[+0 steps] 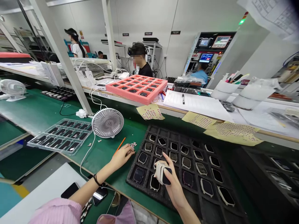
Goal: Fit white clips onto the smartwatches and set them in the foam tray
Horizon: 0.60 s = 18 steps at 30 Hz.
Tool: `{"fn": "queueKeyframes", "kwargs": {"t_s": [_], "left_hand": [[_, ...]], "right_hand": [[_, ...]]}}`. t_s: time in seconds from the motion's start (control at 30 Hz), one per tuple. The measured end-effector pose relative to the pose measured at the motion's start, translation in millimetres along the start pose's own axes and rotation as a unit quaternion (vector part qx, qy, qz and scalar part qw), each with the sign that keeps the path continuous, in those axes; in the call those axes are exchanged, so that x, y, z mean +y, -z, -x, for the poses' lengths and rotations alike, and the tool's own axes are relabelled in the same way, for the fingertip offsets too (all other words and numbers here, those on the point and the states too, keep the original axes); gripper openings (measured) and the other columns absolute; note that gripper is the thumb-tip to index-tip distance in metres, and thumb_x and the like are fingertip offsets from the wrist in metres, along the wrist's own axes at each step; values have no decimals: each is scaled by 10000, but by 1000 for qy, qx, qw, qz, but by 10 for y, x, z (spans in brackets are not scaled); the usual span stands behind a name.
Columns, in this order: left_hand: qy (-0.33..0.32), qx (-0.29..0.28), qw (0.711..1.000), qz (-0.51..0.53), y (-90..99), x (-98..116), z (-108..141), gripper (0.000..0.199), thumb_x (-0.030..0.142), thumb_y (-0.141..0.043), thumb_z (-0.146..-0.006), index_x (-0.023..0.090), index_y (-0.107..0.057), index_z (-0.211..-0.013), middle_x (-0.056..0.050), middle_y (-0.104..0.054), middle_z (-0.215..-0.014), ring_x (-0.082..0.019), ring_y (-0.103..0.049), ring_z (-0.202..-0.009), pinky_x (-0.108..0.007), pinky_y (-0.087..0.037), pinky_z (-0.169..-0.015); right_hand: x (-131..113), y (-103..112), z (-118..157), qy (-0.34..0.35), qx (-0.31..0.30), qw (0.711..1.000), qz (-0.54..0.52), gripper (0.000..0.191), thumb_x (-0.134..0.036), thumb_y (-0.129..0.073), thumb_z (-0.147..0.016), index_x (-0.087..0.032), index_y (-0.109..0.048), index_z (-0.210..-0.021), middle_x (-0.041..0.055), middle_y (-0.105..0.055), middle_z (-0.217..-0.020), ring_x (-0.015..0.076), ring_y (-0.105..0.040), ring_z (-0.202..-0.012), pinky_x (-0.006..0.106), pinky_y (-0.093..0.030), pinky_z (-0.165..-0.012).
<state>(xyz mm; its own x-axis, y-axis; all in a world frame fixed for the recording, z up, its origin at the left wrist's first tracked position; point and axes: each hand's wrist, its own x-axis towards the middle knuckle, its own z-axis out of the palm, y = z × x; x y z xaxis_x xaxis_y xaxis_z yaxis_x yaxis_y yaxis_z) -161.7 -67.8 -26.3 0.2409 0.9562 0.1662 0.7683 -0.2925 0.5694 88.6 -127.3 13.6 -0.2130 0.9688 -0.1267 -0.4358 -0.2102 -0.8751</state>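
Observation:
My right hand (pixel 175 186) is closed around what looks like two smartwatch cases (pixel 161 173) stacked together, above the black foam tray (pixel 169 199). One dark screen faces my thumb, and the index finger stretches past the cases. Left of the tray, my left hand (pixel 121 156) rests on the green mat (pixel 102 165) with its fingers curled together. Small pale scraps (pixel 133 144) lie at its fingertips; what is between the fingers is hidden. An orange stick (pixel 121 144) lies just behind this hand. Several watch cases (pixel 186 162) with dark screens sit in the tray's compartments.
A round fan (pixel 107 123) stands behind my left hand, its white cable (pixel 88 152) crossing the mat. Farther left is a clear plastic tray (pixel 44 143) of dark parts. The raised shelf holds a pink foam tray (pixel 146 99) and papers (pixel 196 104). Several people are beyond it.

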Motion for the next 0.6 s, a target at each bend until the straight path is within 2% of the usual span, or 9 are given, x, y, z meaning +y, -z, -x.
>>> {"fn": "queueKeyframes", "kwargs": {"t_s": [0.07,0.13,0.23,0.37,0.47,0.53,0.6], "left_hand": [[-30,27,995,-93,10,-94,-62,199,225,-463,-900,184,-618,-1017,-78,-594,-1054,-209,-572,-931,-342,-461,-842],[-42,9,987,-158,-6,-146,-111,229,176,-462,-897,187,-622,-1060,-82,-594,-1080,-217,-566,-956,-362,-458,-860],[-45,-26,977,-205,-28,-167,-168,209,177,-459,-912,175,-660,-972,-78,-624,-1025,-220,-569,-917,-363,-456,-831],[-29,-17,979,-200,32,-96,-238,202,176,-476,-906,164,-676,-876,-87,-649,-950,-219,-573,-894,-344,-441,-802],[-26,42,992,-113,143,178,-250,242,232,-439,-927,166,-663,-861,-89,-655,-934,-205,-575,-889,-332,-434,-823],[-21,82,996,42,220,492,-215,260,299,-437,-929,171,-655,-872,-74,-663,-906,-191,-584,-867,-302,-451,-791],[-10,28,981,191,272,836,-155,276,361,-476,-903,167,-665,-853,-60,-671,-849,-179,-594,-794,-265,-466,-679]], "right_hand": [[2,16,9,-1,3,1000,0,599,-467,-619,-814,-316,-403,-1352,36,-615,-1060,161,-594,-694,306,-472,-666],[-1,45,6,-1,2,1000,-4,599,-470,-615,-817,-318,-398,-1354,38,-614,-1082,154,-591,-682,300,-464,-653],[-9,85,-13,-3,-5,1000,-12,625,-476,-620,-814,-317,-375,-1367,46,-615,-1108,154,-589,-671,291,-447,-616],[-29,82,-39,6,-7,1000,-22,625,-460,-608,-828,-306,-360,-1381,59,-621,-1118,157,-586,-671,276,-419,-558],[-43,37,-54,26,-9,999,-33,597,-448,-589,-843,-305,-366,-1378,57,-620,-1115,150,-585,-666,272,-414,-553],[-48,-2,-64,39,-2,998,-41,579,-441,-587,-846,-308,-377,-1370,50,-618,-1106,147,-586,-671,274,-420,-562],[-49,-39,-73,51,11,997,-52,578,-437,-592,-840,-307,-385,-1365,46,-621,-1078,152,-585,-682,278,-429,-569]]}}
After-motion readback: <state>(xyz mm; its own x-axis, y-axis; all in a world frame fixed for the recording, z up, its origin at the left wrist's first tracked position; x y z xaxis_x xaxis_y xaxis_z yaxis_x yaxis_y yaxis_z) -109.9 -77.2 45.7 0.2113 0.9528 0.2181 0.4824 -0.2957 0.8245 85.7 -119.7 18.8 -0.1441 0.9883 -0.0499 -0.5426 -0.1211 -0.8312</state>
